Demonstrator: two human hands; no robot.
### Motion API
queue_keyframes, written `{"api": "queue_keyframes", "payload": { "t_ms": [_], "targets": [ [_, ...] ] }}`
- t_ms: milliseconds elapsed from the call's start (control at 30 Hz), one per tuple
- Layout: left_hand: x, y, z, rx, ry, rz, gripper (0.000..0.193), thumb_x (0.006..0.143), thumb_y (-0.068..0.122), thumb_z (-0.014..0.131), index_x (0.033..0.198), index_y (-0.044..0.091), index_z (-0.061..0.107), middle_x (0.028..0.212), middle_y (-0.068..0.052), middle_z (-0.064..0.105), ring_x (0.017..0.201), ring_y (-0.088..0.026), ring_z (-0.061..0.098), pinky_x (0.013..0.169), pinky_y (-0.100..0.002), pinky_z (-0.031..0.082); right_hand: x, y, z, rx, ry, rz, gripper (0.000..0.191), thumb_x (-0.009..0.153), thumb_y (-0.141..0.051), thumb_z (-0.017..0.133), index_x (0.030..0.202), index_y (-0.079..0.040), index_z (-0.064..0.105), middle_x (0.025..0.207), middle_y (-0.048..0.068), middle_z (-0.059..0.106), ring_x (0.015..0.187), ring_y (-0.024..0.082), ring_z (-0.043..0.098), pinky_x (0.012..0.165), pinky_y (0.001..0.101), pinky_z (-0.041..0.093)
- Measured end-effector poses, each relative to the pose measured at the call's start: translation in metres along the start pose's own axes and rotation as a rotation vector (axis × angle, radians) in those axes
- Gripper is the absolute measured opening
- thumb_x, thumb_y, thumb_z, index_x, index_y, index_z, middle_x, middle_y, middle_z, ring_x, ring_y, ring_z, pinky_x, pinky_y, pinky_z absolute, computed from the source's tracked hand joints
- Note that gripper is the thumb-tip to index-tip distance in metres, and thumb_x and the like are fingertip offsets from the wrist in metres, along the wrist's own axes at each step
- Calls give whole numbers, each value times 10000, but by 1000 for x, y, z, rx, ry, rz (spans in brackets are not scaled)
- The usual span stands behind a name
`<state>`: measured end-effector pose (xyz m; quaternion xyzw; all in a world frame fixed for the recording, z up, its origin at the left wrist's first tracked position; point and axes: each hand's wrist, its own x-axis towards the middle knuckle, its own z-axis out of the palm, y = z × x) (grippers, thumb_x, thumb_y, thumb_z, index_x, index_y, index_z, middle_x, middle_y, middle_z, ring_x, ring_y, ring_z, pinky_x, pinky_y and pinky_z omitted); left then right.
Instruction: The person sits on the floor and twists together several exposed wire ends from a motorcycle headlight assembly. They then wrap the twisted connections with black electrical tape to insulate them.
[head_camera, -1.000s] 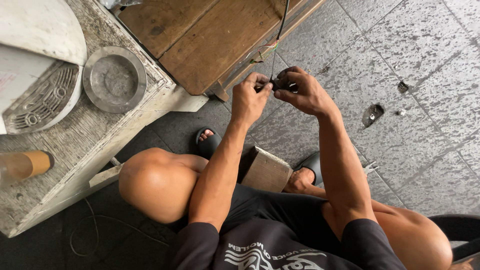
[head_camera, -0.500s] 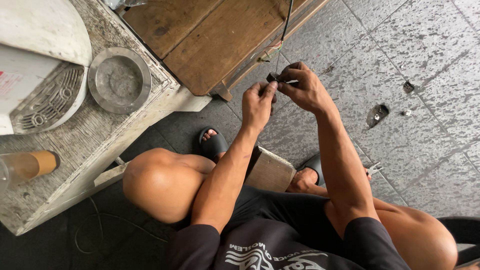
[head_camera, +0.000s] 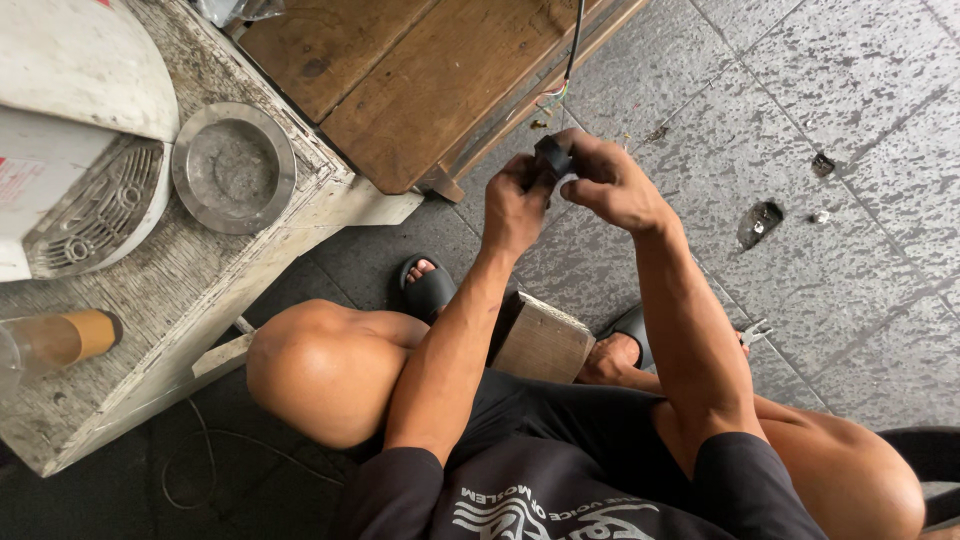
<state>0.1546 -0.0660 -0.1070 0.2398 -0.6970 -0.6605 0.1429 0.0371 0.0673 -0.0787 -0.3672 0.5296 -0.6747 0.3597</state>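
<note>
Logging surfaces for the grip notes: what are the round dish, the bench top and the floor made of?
Round dish: looks like dull grey metal, with a faint sheen on its rim. Bench top: brown wood, matte, with visible grain and plank seams. Floor: rough grey stone or concrete tiles, mottled and jointed; which of the two is unclear.

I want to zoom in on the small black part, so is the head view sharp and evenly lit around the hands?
Head view: soft, even daylight, no glare or hard shadows; the left hand and right hand look sharp, but the black part is dark and mostly covered by fingers.
</note>
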Motion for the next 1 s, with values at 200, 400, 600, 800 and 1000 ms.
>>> {"api": "queue_keyframes", "payload": {
  "t_ms": [200,400,600,800,1000],
  "targets": [
    [2,10,-8,392,-48,264,161,986,89,565,1131,28,603,880,-181,743,791,-290,737,653,-391,559,3,-20,-9,-369,69,289,376,875,-393,783,965,-29,754,1051,41,641,773,105,582,502,251,443],
    [9,4,-15,195,-144,107,145,1005,107,549,1107,6,573,936,-187,730,855,-276,728,728,-384,556,1,-26,-5,-429,117,425,292,857,-250,803,1059,-49,742,703,-68,601,577,39,490,473,236,376],
    [19,4,-23,55,-256,151,172,981,156,647,1051,12,585,842,-75,649,770,-169,614,694,-351,529,1,-27,-4,-413,110,410,257,883,-169,753,1101,-36,728,770,-66,623,639,30,519,513,232,413],
    [22,6,-24,-40,-283,-25,211,996,235,679,967,29,647,702,-7,586,594,-155,509,514,-343,411,0,-31,-3,-406,117,437,228,880,-139,726,1071,-16,716,759,-42,617,630,46,517,502,239,408],
    [10,-3,-10,450,-77,288,243,1106,309,622,980,107,666,740,-48,683,642,-211,692,577,-368,488,-1,-19,-7,-418,168,327,218,923,-149,711,1103,-26,712,797,0,618,692,63,534,582,239,443]
  ]
}}
